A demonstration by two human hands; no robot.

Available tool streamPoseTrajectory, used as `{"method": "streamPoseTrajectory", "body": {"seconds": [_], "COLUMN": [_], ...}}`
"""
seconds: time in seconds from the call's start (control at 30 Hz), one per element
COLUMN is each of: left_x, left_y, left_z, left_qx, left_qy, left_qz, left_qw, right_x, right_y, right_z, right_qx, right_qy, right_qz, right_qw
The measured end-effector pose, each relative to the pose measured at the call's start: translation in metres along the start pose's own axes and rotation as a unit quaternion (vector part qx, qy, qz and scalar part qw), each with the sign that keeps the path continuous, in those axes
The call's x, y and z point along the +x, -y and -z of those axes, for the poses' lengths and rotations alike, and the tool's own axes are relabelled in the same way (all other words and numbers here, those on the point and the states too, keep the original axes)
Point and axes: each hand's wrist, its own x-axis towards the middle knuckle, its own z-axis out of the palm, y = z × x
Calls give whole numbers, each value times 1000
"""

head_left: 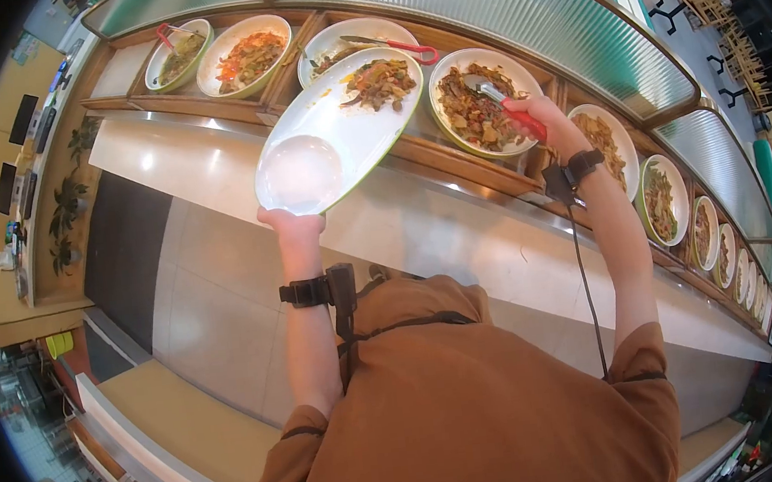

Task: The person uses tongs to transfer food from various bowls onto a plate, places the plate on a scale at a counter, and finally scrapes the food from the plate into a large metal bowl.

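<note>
My left hand (pixel 291 222) grips the near end of an oval white plate (pixel 307 117) with a green rim, tilted over the counter edge. At the plate's far end lies a portion of cooked food (pixel 378 85), and a small whitish bowl (pixel 302 169) sits at the near end. My right hand (pixel 546 123) is closed around the red handle of metal tongs (pixel 491 91). The tongs' tips reach into a round dish (pixel 438 110) of browned, stir-fried-looking food (pixel 476 119). Partly hidden behind the plate, another dish (pixel 316 40) carries red-handled tongs (pixel 390 43).
A row of food dishes continues right, including a dish of pale brown food (pixel 599 141) and one with greens (pixel 661 201). Two dishes stand at the left, one with reddish food (pixel 250 61). A ribbed glass guard (pixel 475 9) borders the wooden counter (pixel 434 164). Black wrist straps carry a cable.
</note>
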Motion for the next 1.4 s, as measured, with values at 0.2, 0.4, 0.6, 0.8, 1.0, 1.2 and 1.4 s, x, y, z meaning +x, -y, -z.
{"method": "streamPoseTrajectory", "body": {"seconds": [0.2,0.4,0.6,0.8,1.0,1.2,1.4], "left_x": [-3,-16,-11,-14,-12,-22,-1], "left_y": [0,-2,-3,-3,-3,-3,1], "left_z": [-3,-11,-7,-10,-6,-13,-1], "left_qx": [-9,-22,-32,-35,-17,-39,-31], "left_qy": [2,-4,-1,1,31,51,90], "left_qz": [-3,19,30,30,15,6,-29], "left_qw": [1000,1000,999,999,999,998,995], "right_x": [-5,-22,-32,-49,-62,-32,-51], "right_y": [-7,1,23,54,58,41,61], "right_z": [3,7,10,-26,-81,-93,-95], "right_qx": [9,-5,36,-9,-102,-346,-434], "right_qy": [-10,-27,-9,1,49,-19,-43], "right_qz": [-12,-1,42,78,143,280,269], "right_qw": [1000,1000,998,997,983,895,859]}}
